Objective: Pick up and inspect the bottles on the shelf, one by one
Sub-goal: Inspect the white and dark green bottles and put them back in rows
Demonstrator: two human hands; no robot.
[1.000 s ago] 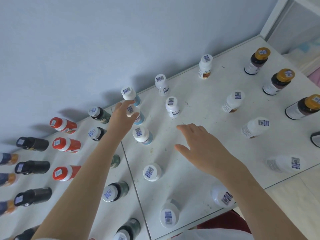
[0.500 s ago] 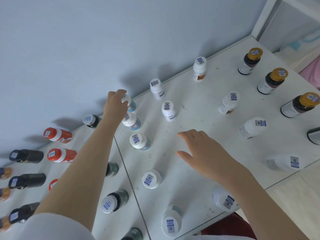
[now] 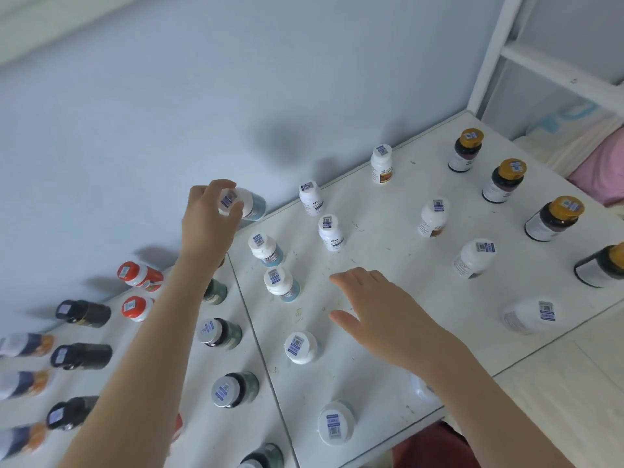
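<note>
The pick-up is in hand: the left grip (image 3: pixel 209 217) is clasped round the cap of a white-capped bottle (image 3: pixel 249 203) at the back edge of the shelf (image 3: pixel 388 251) by the wall (image 3: pixel 169 113), the right grip (image 3: pixel 381 315) hangs open over the shelf, and next the bottle probably needs lifting clear for inspection.

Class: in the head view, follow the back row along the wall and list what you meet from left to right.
Red-capped bottle → left hand → held bottle → plain white bottle → brown-labelled white bottle → gold-capped bottle.
</note>
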